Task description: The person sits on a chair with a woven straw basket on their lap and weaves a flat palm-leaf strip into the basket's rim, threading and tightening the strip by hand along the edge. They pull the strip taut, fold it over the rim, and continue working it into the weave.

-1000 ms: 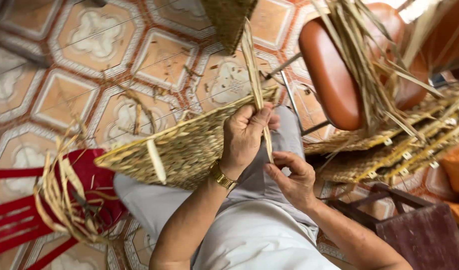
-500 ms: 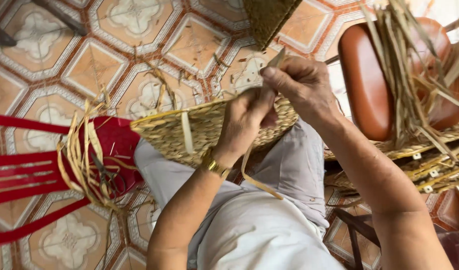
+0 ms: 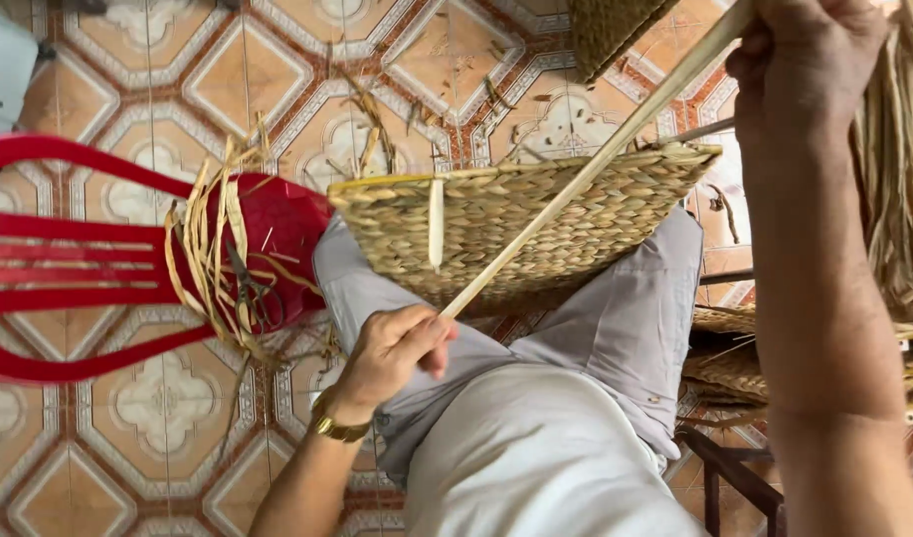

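While the basket (image 3: 516, 224) rests on the lap, a strand (image 3: 586, 174) runs taut across it. Left hand (image 3: 392, 353) pinches its low end; right hand (image 3: 805, 65), fist closed, grips the top, drawing it tight. Scissors (image 3: 250, 288) lie on the red chair (image 3: 69, 268) beside.

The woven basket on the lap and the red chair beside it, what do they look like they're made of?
The woven basket looks like dried plant fibre, perhaps seagrass or rush: matte tan twisted strands in rows, matching the long strand stretched between the left hand and right hand. The red chair looks like moulded plastic: glossy, uniform colour, slatted back.
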